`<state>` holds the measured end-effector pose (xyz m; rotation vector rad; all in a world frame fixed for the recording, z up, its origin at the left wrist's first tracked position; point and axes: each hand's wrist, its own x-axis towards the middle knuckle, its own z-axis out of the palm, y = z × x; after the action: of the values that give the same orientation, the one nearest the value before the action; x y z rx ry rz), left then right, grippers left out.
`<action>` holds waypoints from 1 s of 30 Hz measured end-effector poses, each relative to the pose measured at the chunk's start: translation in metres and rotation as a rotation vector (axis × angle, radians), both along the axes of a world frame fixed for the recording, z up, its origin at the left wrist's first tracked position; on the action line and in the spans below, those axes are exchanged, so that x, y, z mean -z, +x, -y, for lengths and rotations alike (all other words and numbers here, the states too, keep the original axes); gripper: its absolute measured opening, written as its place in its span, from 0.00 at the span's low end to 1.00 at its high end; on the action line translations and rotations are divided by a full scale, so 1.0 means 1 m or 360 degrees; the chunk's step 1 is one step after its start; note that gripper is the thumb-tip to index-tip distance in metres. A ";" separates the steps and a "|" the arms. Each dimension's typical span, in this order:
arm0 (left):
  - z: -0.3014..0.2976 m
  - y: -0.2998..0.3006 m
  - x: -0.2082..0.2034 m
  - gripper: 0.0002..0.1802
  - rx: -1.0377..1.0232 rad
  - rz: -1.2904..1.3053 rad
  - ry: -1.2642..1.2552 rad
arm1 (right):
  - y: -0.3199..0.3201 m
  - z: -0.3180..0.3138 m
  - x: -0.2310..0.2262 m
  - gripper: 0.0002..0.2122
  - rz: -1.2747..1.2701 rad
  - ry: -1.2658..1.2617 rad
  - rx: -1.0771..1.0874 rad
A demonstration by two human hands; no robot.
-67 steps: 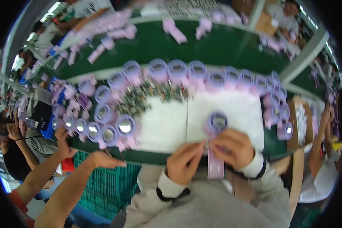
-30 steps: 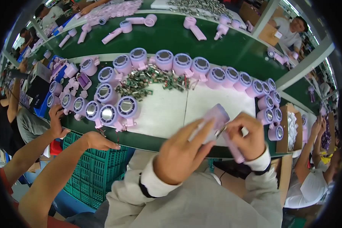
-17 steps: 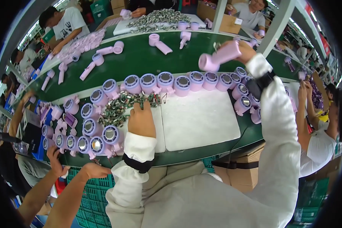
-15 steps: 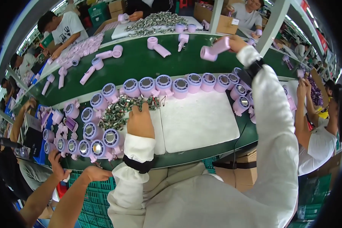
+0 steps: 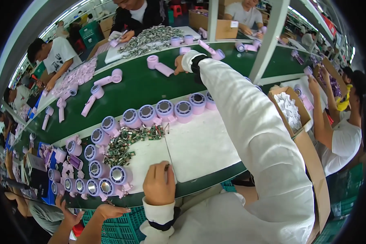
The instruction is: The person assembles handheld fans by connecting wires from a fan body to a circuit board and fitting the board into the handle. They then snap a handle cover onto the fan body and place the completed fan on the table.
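Note:
My left hand [image 5: 159,185] is closed in a pinch over the near edge of the white mat [image 5: 199,154], with a small dark part [image 5: 166,167], probably a circuit board, between thumb and finger. Stretched far across the green belt, my right hand [image 5: 179,66] has its fingers closed at the handle end of a pink handheld fan housing [image 5: 163,69]; the housing still lies on the belt. Small green circuit boards [image 5: 126,142] are heaped on the mat's left part. Round lavender fan heads [image 5: 164,108] with silver discs line its far and left sides.
More pink housings [image 5: 87,105] lie along the green belt [image 5: 134,87]. A grey post [image 5: 268,49] rises right of my right arm. A box of white pieces [image 5: 288,110] stands at right. A co-worker's hands [image 5: 105,211] are at the lower left; other people sit around the belt.
My right hand has let go of a pink housing at the far right and moved left to another. My left hand has drawn back from the circuit board heap with a small part. The view has shifted.

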<state>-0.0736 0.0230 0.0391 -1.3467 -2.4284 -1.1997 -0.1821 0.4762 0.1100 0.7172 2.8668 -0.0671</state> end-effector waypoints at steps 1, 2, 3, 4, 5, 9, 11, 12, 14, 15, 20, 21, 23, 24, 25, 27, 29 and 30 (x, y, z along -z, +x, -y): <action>0.002 0.002 0.008 0.12 -0.0008 -0.0007 0.0106 | -0.019 0.004 0.000 0.35 -0.0005 0.0216 -0.0088; 0.004 0.003 0.015 0.11 -0.0026 -0.0019 0.0215 | -0.025 0.006 0.002 0.31 -0.0054 0.0266 -0.0040; 0.012 0.004 0.021 0.11 -0.0129 -0.0028 0.0222 | -0.035 0.016 0.005 0.28 -0.0113 0.0311 -0.0044; 0.017 0.006 0.027 0.11 -0.0129 -0.0007 0.0328 | -0.040 0.028 0.001 0.29 -0.0070 0.0309 -0.0043; 0.021 0.008 0.030 0.10 -0.0131 0.0004 0.0441 | -0.045 0.035 0.002 0.30 -0.0058 0.0345 -0.0039; 0.021 0.010 0.033 0.10 -0.0085 -0.0006 0.0511 | -0.041 -0.013 0.038 0.34 0.0092 0.0326 0.0097; 0.021 0.008 0.035 0.11 -0.0059 0.0117 0.0531 | -0.048 -0.020 0.049 0.30 0.0251 0.0390 0.0006; 0.026 0.012 0.036 0.11 -0.0035 0.0206 0.0525 | -0.053 -0.015 0.052 0.28 0.0429 0.0393 -0.0067; 0.029 0.011 0.035 0.11 -0.0099 0.0194 0.0538 | -0.065 -0.008 0.053 0.27 0.0267 0.0420 -0.0103; 0.030 0.009 0.035 0.12 -0.0103 0.0181 0.0549 | -0.065 -0.005 0.054 0.26 0.0102 0.0438 -0.0080; 0.020 0.012 0.037 0.12 -0.0070 0.0258 0.0663 | -0.041 -0.038 0.031 0.24 -0.0127 0.0134 0.0157; 0.019 0.012 0.036 0.12 -0.0048 0.0259 0.0660 | -0.031 -0.032 0.025 0.24 -0.0130 0.0134 0.0179; 0.021 0.010 0.028 0.12 -0.0075 0.0168 0.0598 | -0.007 0.000 -0.005 0.19 -0.0505 -0.0778 0.0424; 0.020 0.007 0.026 0.13 -0.0079 0.0122 0.0570 | 0.008 0.020 -0.021 0.17 -0.0701 -0.1232 0.0544; 0.020 0.006 0.026 0.13 -0.0029 0.0115 0.0579 | 0.031 0.036 -0.033 0.17 -0.0736 -0.1215 0.0579; 0.026 0.006 0.030 0.13 0.0016 0.0063 0.0538 | 0.085 0.070 -0.049 0.23 -0.1036 -0.1811 0.0326; 0.032 -0.001 0.030 0.13 0.0059 0.0032 0.0525 | 0.133 0.112 -0.064 0.24 -0.1010 -0.2029 0.0328; 0.036 -0.004 0.029 0.13 0.0074 0.0000 0.0437 | 0.161 0.125 -0.066 0.24 -0.0953 -0.1998 0.0265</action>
<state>-0.0774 -0.0130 0.0098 -1.3253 -2.1440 -1.4790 -0.0214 0.3515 0.1761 0.6485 2.3887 -2.1162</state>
